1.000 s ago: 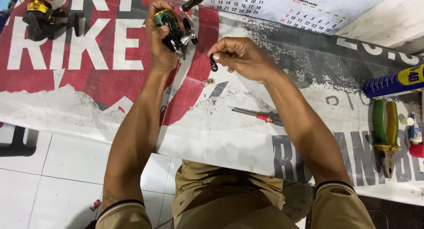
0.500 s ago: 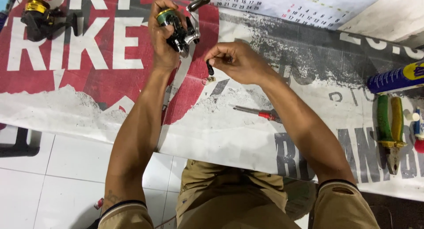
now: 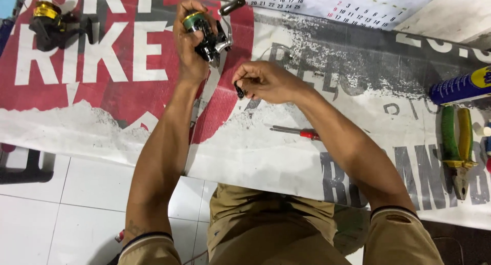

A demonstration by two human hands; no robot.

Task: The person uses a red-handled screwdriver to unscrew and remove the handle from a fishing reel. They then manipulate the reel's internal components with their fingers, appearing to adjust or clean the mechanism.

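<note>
Fingers of the left hand [image 3: 189, 45] wrap a green-spooled fishing reel [image 3: 207, 32]; right hand [image 3: 268, 81] fingers pinch a small dark part [image 3: 239, 89], red screwdriver [image 3: 296, 132] lying nearer.

Reel and small part, both lifted above the banner.

Your left hand [image 3: 190, 45] grips the black fishing reel [image 3: 209, 35], green spool up, handle knob pointing upper right; your right hand [image 3: 266, 82] pinches a small dark part [image 3: 239, 89] just below it.
</note>
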